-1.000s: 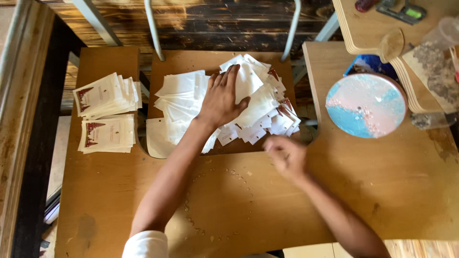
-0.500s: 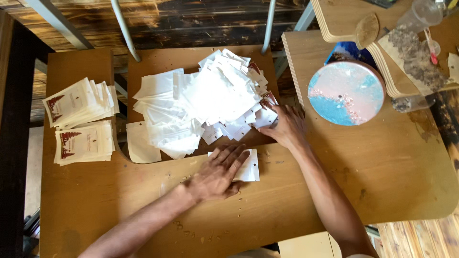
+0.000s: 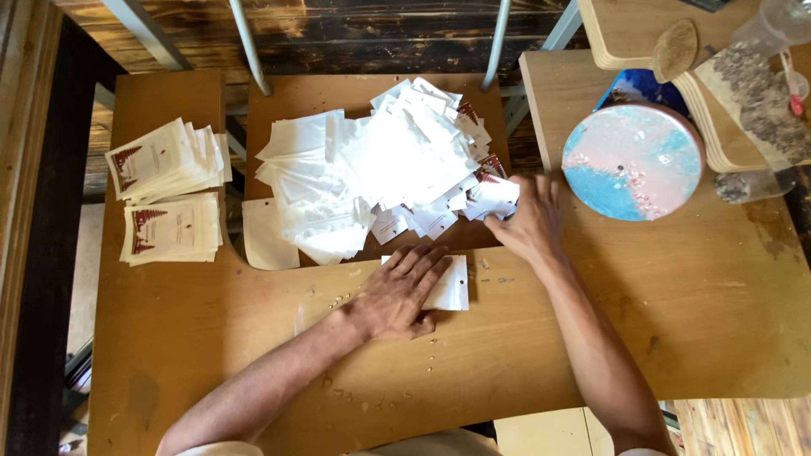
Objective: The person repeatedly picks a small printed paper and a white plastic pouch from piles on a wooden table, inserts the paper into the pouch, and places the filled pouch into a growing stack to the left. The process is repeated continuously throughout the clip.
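Observation:
My left hand (image 3: 399, 292) lies flat, palm down, on a single white pouch (image 3: 453, 287) on the wooden table (image 3: 253, 355). My right hand (image 3: 530, 221) reaches into the right edge of a big loose heap of white pouches (image 3: 380, 173), its fingers on small white cards with red print (image 3: 490, 194). Whether the right hand grips one, I cannot tell. The heap spreads over a wooden board (image 3: 279, 101) at the table's far middle.
Two neat stacks of printed white pouches (image 3: 169, 194) sit at the far left. A round pink-and-blue disc (image 3: 632, 162) lies to the right, with wooden pieces (image 3: 735, 110) and a clear jar (image 3: 781, 21) behind it. Metal chair legs (image 3: 249, 42) stand beyond the table.
My left hand left the heap and came down flat on a single pouch near me. My right hand moved from the bare table up to the heap's right edge.

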